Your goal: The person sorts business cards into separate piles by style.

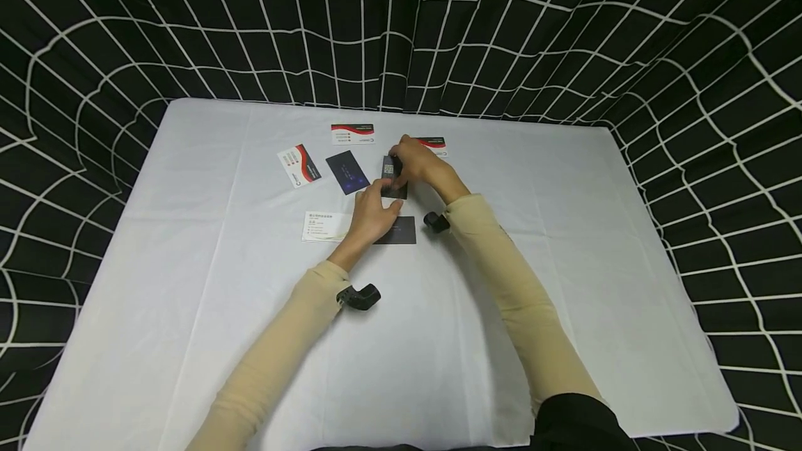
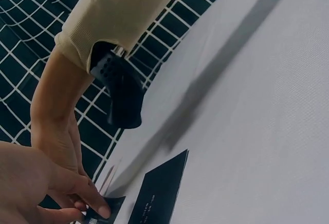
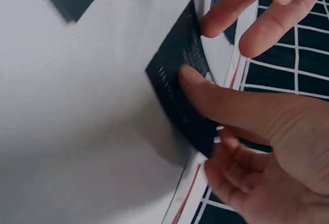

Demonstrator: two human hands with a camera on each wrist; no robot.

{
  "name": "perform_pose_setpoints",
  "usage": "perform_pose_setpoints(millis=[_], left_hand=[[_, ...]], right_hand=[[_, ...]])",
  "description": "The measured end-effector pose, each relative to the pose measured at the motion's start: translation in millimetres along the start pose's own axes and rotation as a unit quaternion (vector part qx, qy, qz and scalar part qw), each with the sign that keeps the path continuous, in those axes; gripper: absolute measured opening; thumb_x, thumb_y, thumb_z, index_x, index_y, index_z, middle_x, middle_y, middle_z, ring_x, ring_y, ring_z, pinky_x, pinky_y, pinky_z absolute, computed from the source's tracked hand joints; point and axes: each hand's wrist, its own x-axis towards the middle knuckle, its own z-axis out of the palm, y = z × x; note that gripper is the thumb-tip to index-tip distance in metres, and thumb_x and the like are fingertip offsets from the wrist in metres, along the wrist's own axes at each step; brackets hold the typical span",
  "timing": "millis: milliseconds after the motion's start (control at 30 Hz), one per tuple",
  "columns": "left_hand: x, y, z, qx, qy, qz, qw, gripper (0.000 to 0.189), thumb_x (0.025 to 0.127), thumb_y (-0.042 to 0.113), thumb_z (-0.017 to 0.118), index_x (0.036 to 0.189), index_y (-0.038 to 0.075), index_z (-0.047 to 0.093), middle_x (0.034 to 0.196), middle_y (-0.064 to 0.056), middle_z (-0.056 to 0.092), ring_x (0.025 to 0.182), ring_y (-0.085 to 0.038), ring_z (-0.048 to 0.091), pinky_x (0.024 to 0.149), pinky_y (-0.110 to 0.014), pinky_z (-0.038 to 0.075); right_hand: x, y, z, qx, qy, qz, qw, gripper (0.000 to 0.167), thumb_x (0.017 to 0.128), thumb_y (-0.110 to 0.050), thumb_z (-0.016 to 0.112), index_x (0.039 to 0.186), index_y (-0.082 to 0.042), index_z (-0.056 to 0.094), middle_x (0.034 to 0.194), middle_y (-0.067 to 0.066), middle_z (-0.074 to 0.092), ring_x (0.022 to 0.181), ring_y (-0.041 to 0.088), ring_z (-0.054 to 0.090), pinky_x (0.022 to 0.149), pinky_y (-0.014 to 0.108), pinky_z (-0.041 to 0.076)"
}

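Observation:
My right hand (image 1: 418,160) pinches a dark business card (image 3: 177,88) at its side. In the right wrist view, the thumb (image 3: 205,90) presses the card's face, with the other fingers curled behind it, and the card is slightly bowed. A QR code shows on the dark print in the head view. My left hand (image 1: 371,214) has its fingers spread, one fingertip right at the card's edge and the thumb apart below it. Under this hand, a white card (image 1: 324,226) and a black card (image 1: 401,231) lie side by side, partly covered.
A dark blue card (image 1: 347,172) lies left of my hands. Red, black and white cards lie around: one tilted at the left (image 1: 299,165), another at the back (image 1: 353,134), and a third (image 1: 434,145) partly behind my right hand. A gridded black curtain (image 1: 351,33) surrounds the white table (image 1: 207,312).

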Motion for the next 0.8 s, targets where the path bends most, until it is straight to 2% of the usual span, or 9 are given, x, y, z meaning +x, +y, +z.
perform_pose_setpoints(millis=[133, 233, 333, 433, 567, 700, 800], left_hand=[[2.9, 0.7, -0.4, -0.016, 0.002, -0.002, 0.9999, 0.057, 0.094, 0.017, 0.061, 0.143, -0.003, 0.039, 0.138, -0.023, 0.048, 0.126, -0.037, 0.038, 0.104, -0.045, 0.035], [5.3, 1.9, -0.4, -0.026, 0.01, -0.012, 0.9996, 0.063, 0.094, 0.018, 0.062, 0.146, -0.005, 0.034, 0.134, -0.023, 0.048, 0.125, -0.037, 0.039, 0.104, -0.045, 0.034], [7.9, 2.5, 0.0, -0.019, 0.023, -0.016, 0.9994, 0.058, 0.092, 0.017, 0.064, 0.141, -0.006, 0.042, 0.122, -0.02, 0.053, 0.117, -0.036, 0.044, 0.1, -0.044, 0.036], [11.2, 0.7, -0.6, -0.024, 0.033, -0.012, 0.9991, 0.043, 0.092, 0.014, 0.065, 0.128, -0.006, 0.056, 0.108, -0.018, 0.059, 0.104, -0.032, 0.053, 0.092, -0.042, 0.041], [14.9, -0.6, -1.6, -0.067, 0.036, -0.001, 0.9971, 0.031, 0.092, 0.009, 0.065, 0.118, -0.006, 0.059, 0.103, -0.018, 0.063, 0.091, -0.028, 0.059, 0.083, -0.038, 0.046], [16.9, 1.7, -2.1, -0.108, 0.058, 0.022, 0.9922, 0.03, 0.091, 0.006, 0.066, 0.117, -0.006, 0.056, 0.11, -0.021, 0.064, 0.101, -0.029, 0.062, 0.089, -0.038, 0.048], [16.4, 3.4, -3.6, -0.113, 0.077, 0.041, 0.9898, 0.032, 0.089, 0.004, 0.068, 0.118, -0.004, 0.057, 0.117, -0.021, 0.064, 0.111, -0.029, 0.06, 0.097, -0.039, 0.045]], right_hand=[[-5.0, 4.8, 3.0, 0.012, 0.061, -0.001, 0.9981, 0.059, 0.073, -0.013, 0.087, 0.125, -0.001, 0.062, 0.119, 0.015, 0.055, 0.109, 0.027, 0.053, 0.099, 0.038, 0.041], [-11.9, 11.1, 6.9, 0.05, 0.116, -0.016, 0.9918, 0.049, 0.075, -0.012, 0.085, 0.118, -0.001, 0.064, 0.113, 0.013, 0.058, 0.106, 0.026, 0.055, 0.097, 0.038, 0.043], [-21.8, 18.7, 8.1, 0.117, 0.169, -0.031, 0.9782, 0.04, 0.077, -0.01, 0.084, 0.111, 0.001, 0.067, 0.107, 0.012, 0.06, 0.102, 0.025, 0.057, 0.092, 0.037, 0.045], [-29.8, 27.1, 8.9, 0.189, 0.205, -0.048, 0.9592, 0.033, 0.076, -0.007, 0.083, 0.103, 0.003, 0.068, 0.101, 0.014, 0.061, 0.096, 0.025, 0.058, 0.087, 0.036, 0.048], [-38.0, 35.2, 10.9, 0.245, 0.228, -0.06, 0.9403, 0.029, 0.077, -0.005, 0.082, 0.099, 0.006, 0.066, 0.095, 0.015, 0.062, 0.091, 0.026, 0.059, 0.084, 0.035, 0.051], [-49.3, 36.2, 14.7, 0.285, 0.235, -0.04, 0.9285, 0.034, 0.08, -0.008, 0.081, 0.108, 0.004, 0.065, 0.092, 0.013, 0.062, 0.087, 0.023, 0.059, 0.082, 0.031, 0.05], [-59.2, 34.2, 21.3, 0.32, 0.224, -0.023, 0.9203, 0.041, 0.081, -0.009, 0.08, 0.117, 0.001, 0.064, 0.086, 0.01, 0.061, 0.078, 0.018, 0.059, 0.072, 0.026, 0.048]])
